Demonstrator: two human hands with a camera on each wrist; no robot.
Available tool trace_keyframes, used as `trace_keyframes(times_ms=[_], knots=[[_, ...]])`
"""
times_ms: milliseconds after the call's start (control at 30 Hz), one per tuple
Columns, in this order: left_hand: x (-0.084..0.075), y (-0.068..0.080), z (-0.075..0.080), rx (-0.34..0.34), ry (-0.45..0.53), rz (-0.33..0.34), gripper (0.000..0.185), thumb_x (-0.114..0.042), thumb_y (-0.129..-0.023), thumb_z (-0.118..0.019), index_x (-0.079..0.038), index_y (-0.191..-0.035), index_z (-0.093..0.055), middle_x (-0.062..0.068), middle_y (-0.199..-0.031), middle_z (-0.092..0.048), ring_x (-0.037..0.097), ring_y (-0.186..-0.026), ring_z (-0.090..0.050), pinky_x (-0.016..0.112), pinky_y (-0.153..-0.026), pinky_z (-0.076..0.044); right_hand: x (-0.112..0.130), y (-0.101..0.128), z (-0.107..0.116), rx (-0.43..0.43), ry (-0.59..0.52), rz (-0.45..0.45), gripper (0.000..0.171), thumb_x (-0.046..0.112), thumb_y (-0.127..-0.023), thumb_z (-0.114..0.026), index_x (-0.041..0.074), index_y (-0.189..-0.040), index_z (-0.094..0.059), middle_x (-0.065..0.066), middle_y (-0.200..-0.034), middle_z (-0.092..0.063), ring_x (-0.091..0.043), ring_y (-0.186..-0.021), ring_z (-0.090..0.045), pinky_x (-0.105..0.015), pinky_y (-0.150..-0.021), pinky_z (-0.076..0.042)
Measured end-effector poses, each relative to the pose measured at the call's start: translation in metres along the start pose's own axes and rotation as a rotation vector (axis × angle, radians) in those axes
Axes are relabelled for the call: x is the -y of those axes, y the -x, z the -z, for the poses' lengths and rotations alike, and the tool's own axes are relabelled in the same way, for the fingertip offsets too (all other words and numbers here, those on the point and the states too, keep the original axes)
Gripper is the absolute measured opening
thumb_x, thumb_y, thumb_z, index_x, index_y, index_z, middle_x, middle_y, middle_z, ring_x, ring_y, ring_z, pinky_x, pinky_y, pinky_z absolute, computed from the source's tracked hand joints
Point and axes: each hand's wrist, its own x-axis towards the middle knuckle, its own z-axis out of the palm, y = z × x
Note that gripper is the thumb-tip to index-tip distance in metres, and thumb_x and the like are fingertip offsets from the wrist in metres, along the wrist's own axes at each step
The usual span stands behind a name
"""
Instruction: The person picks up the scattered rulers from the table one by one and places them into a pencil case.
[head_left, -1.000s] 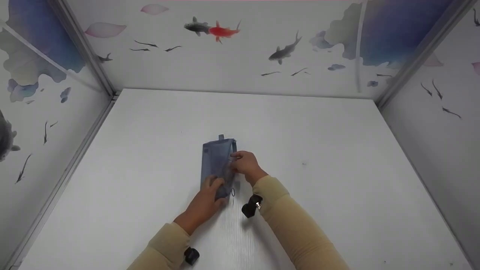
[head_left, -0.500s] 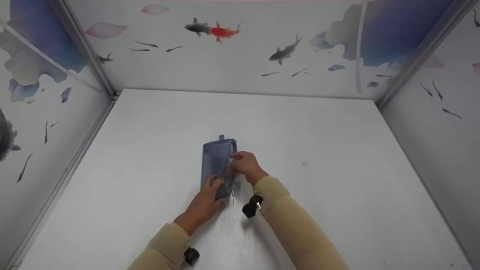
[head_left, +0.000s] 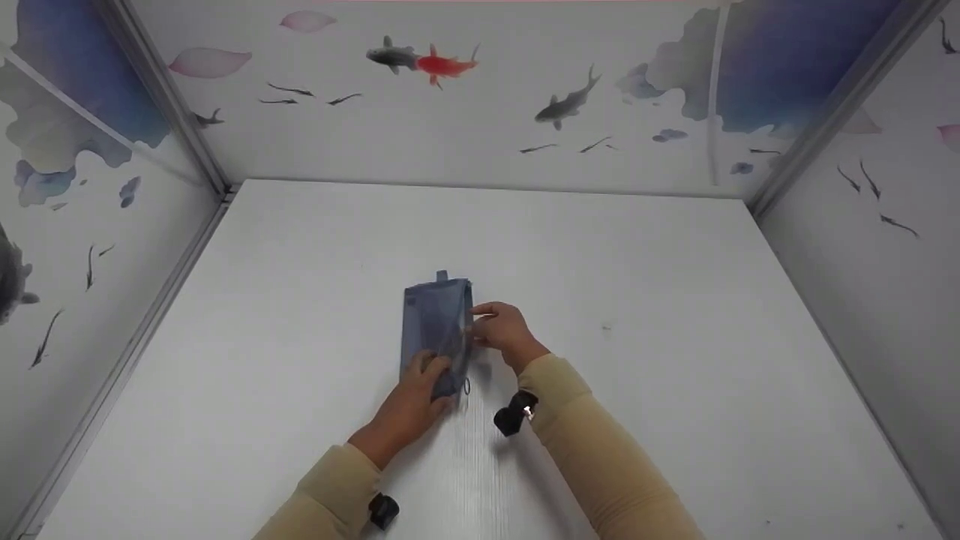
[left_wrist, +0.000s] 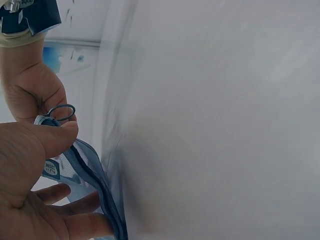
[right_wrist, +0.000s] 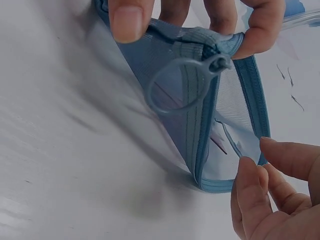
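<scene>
A blue mesh zip pouch stands on its long side at mid-table, its zipped mouth spread open toward the right. At its near end my left hand grips it between thumb and fingers, beside the zip's ring pull. My right hand is at the open mouth; in the right wrist view its fingertips pinch the end of a thin blue-grey strand reaching out from inside. One finger of that hand lies at the pouch's rim. A thin dark red stick shows within the pouch; the rest of its contents is hidden.
The white table surrounds the pouch, with walls painted with fish on the left, right and back. Black wrist cameras hang at the left sleeve and the right sleeve.
My right hand has shifted slightly to the right, its fingers coming out of the pouch's mouth. The left hand and the pouch have stayed almost in place.
</scene>
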Motion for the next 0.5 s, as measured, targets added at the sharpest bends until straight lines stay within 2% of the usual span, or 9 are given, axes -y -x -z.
trace_keyframes(times_ms=[200, 500], knots=[[-0.001, -0.002, 0.0, 0.017, 0.004, 0.004, 0.051, -0.012, -0.089, -0.07, -0.01, -0.133, -0.045, 0.023, -0.138, -0.037, 0.041, -0.111, -0.056, 0.047, -0.079, -0.052, -0.003, -0.002, 0.008, 0.004, -0.015, -0.003, 0.038, -0.006, -0.087, -0.062, -0.005, -0.125, -0.057, -0.017, -0.107, -0.061, -0.022, -0.091, -0.062, -0.036, -0.084, -0.054], [0.0, -0.002, -0.002, 0.024, -0.003, -0.004, 0.051, -0.012, -0.089, -0.07, -0.011, -0.134, -0.045, 0.021, -0.138, -0.038, 0.041, -0.115, -0.053, 0.048, -0.083, -0.051, -0.001, 0.005, 0.019, -0.005, 0.007, 0.023, 0.042, -0.005, -0.084, -0.068, -0.005, -0.125, -0.057, -0.013, -0.104, -0.057, -0.022, -0.093, -0.06, -0.037, -0.084, -0.054]])
